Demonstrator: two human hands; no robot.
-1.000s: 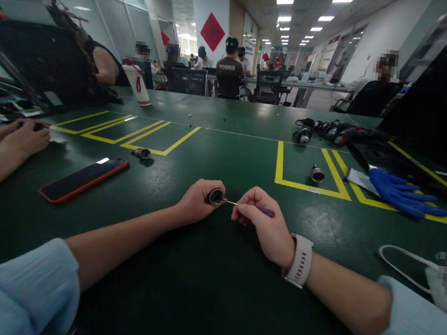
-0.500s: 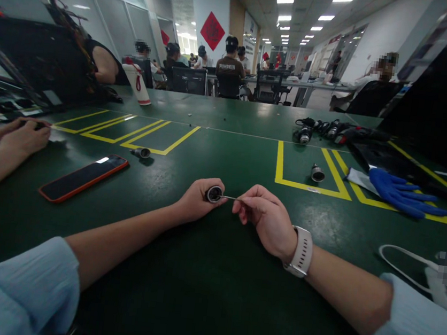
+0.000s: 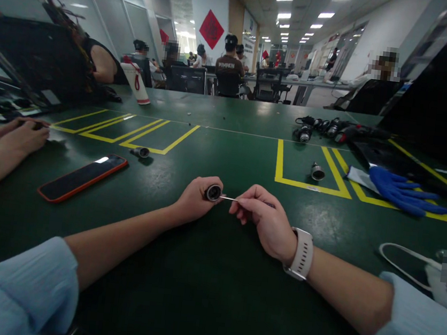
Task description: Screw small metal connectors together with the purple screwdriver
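While in fingers [image 3: 258, 194], one fitting [image 3: 213, 192], one tool [image 3: 228, 198].

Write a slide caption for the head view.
Left hand grips a round metal fitting as the right hand points a thin tool toward it.

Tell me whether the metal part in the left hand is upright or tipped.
Tipped: in the left hand, the metal part turns its round end toward the camera, not the ceiling.

three separate metal connectors [image 3: 213, 192], one thin-shafted tool [image 3: 228, 198], one phone [image 3: 83, 178], one glove [image 3: 400, 189], one cup [image 3: 136, 84] and one wristwatch [image 3: 302, 254] are counted; among the heaped cabled parts [image 3: 304, 135], the number cannot be told.
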